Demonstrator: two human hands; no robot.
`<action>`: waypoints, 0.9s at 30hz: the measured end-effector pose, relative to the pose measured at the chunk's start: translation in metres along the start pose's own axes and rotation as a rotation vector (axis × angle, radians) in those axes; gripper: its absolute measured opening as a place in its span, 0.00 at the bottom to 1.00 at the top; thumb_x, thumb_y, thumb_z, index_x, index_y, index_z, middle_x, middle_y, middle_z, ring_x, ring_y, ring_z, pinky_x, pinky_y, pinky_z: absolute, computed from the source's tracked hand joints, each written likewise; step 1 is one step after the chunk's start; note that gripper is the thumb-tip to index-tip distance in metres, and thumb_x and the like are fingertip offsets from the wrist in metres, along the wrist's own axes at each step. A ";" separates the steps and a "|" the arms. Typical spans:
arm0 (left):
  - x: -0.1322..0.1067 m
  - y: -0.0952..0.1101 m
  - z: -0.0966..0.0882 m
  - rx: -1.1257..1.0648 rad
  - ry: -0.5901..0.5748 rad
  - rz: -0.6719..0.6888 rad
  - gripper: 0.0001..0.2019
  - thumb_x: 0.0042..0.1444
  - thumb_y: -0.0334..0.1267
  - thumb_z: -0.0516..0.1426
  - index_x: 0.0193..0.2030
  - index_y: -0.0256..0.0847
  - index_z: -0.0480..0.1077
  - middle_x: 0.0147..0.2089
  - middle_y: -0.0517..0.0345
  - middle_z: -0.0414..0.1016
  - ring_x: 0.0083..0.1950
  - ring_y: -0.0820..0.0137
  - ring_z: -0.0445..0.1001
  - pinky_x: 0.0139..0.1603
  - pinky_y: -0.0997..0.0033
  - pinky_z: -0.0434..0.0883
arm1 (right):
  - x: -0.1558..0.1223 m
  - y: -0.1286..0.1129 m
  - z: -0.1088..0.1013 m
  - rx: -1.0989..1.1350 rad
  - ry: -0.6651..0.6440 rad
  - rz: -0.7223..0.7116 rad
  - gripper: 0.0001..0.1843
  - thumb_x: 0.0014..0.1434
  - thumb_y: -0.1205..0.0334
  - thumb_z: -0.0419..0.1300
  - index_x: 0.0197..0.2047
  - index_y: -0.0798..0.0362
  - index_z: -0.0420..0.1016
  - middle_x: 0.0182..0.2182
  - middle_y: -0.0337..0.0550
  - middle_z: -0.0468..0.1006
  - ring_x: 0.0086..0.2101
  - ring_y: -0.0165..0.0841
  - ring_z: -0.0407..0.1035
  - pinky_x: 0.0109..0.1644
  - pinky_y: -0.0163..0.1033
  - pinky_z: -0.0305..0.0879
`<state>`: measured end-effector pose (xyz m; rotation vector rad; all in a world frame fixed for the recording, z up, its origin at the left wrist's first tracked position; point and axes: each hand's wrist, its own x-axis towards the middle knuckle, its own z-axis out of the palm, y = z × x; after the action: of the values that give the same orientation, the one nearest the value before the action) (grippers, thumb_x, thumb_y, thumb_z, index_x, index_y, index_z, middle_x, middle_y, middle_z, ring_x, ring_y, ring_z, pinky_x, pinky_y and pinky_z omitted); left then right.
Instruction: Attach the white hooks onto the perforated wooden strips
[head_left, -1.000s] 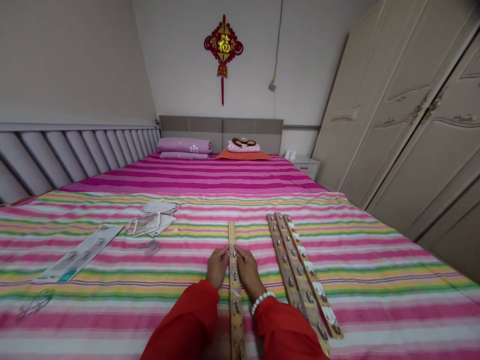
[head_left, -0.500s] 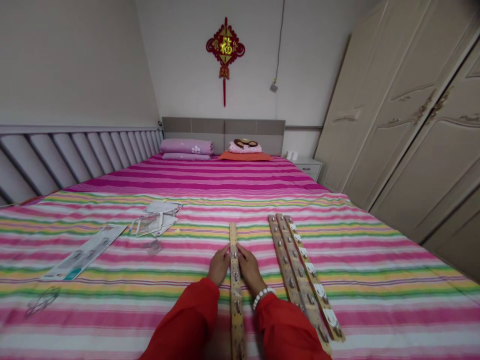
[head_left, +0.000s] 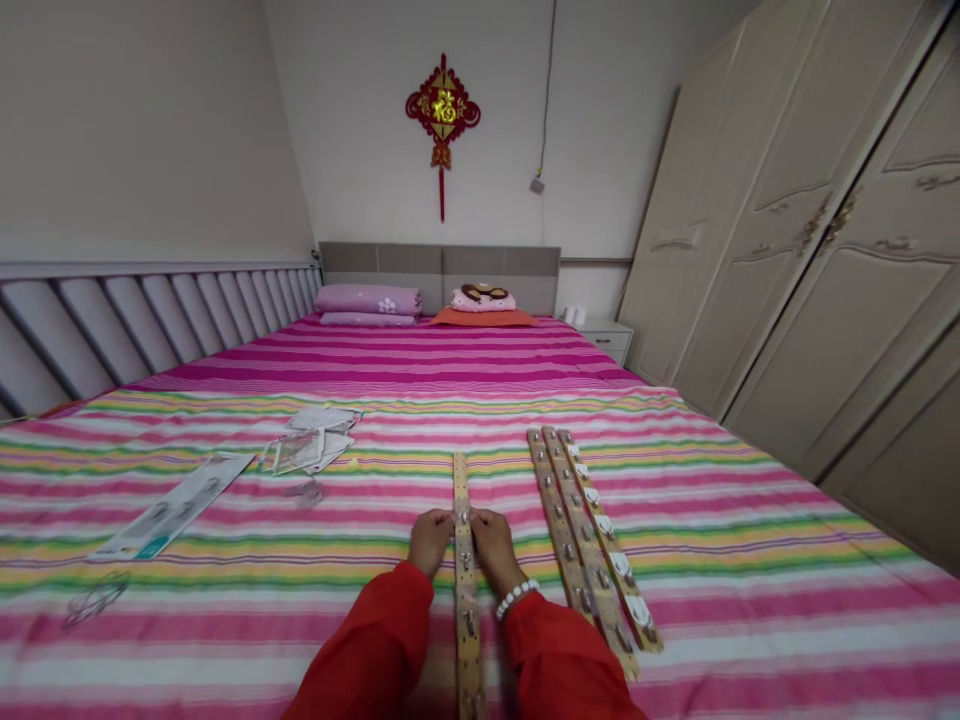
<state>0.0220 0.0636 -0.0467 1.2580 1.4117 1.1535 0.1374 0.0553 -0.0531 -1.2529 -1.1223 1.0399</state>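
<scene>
A long wooden hook strip [head_left: 466,580] lies lengthwise on the striped bedding in front of me, with holes and several metal hooks along it. My left hand [head_left: 430,540] is closed at its left edge, beside a metal hook [head_left: 463,516]. From the right, my right hand [head_left: 495,545] meets the strip at the same height, fingers bent in and a white bead bracelet on the wrist. Both sets of fingertips press at the strip around that hook; exactly what they pinch is partly hidden. The strip's far end is bare of hooks.
Right of my hands lie two strips with metal hooks [head_left: 568,550] and one with white-backed hooks [head_left: 605,525]. To the left are a hook package [head_left: 176,505], opened packets [head_left: 300,450] and a clear tangled item [head_left: 97,598]. A bed rail [head_left: 150,320] runs along the left.
Both hands have slid slightly nearer to me along the strip, and their fingers have curled in closer around the hook. The whole view has shifted a little.
</scene>
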 end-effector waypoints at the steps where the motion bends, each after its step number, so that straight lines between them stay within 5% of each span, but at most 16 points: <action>1: -0.004 0.000 -0.001 -0.002 -0.002 0.000 0.15 0.36 0.50 0.61 0.18 0.38 0.72 0.17 0.60 0.70 0.24 0.69 0.69 0.26 0.73 0.63 | -0.004 -0.001 0.000 -0.004 -0.003 0.004 0.15 0.46 0.55 0.57 0.19 0.54 0.80 0.15 0.41 0.76 0.21 0.36 0.67 0.24 0.36 0.60; 12: -0.040 -0.006 -0.025 0.038 -0.016 0.004 0.17 0.39 0.51 0.57 0.26 0.38 0.74 0.27 0.52 0.78 0.31 0.62 0.76 0.33 0.67 0.70 | -0.052 -0.012 0.012 -0.108 -0.022 -0.029 0.18 0.50 0.58 0.52 0.16 0.55 0.75 0.14 0.40 0.73 0.21 0.32 0.64 0.24 0.33 0.57; 21: -0.046 -0.003 -0.030 0.207 -0.022 0.137 0.17 0.47 0.50 0.53 0.29 0.39 0.75 0.32 0.50 0.80 0.36 0.61 0.77 0.41 0.65 0.70 | -0.058 -0.012 0.010 -0.105 -0.042 -0.082 0.19 0.51 0.55 0.51 0.19 0.55 0.76 0.17 0.42 0.75 0.24 0.35 0.66 0.28 0.35 0.60; 24: -0.035 -0.003 -0.046 0.195 0.021 0.153 0.18 0.47 0.51 0.54 0.30 0.38 0.76 0.30 0.51 0.79 0.35 0.62 0.76 0.39 0.65 0.70 | -0.062 -0.013 0.008 -0.052 -0.005 -0.081 0.19 0.52 0.52 0.52 0.20 0.54 0.76 0.20 0.43 0.76 0.26 0.37 0.67 0.30 0.37 0.62; 27: -0.014 -0.003 -0.084 0.141 0.226 0.181 0.20 0.43 0.50 0.56 0.35 0.36 0.75 0.32 0.52 0.79 0.35 0.62 0.75 0.40 0.64 0.70 | -0.067 -0.012 0.007 0.007 0.074 -0.060 0.18 0.51 0.50 0.54 0.23 0.54 0.76 0.23 0.44 0.78 0.30 0.39 0.70 0.34 0.38 0.64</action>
<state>-0.0599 0.0435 -0.0354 1.4127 1.5931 1.3733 0.1190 -0.0098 -0.0445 -1.2351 -1.0923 0.9444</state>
